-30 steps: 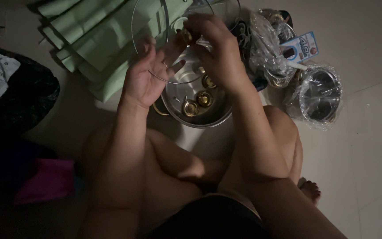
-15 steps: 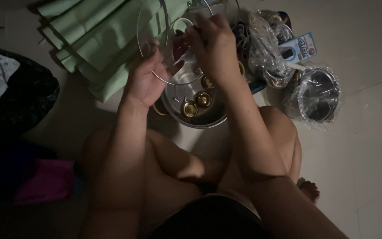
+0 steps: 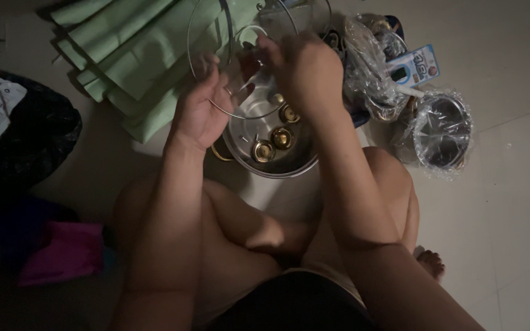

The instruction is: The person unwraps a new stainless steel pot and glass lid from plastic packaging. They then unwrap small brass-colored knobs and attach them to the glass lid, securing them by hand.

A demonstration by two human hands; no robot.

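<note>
Two hands [image 3: 200, 113] [image 3: 305, 70] hold one glass lid [image 3: 240, 61] over three gold knobs [image 3: 282, 136]

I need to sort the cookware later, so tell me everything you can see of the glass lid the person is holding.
The glass lid is round, clear and see-through, with a thin metal rim. It is held tilted above the steel pot on the floor, where a few small gold-coloured knobs lie. The left hand grips its lower edge, while the right hand covers its middle, so what sits there is hidden. Green folded cloth shows through the glass behind it.
</note>
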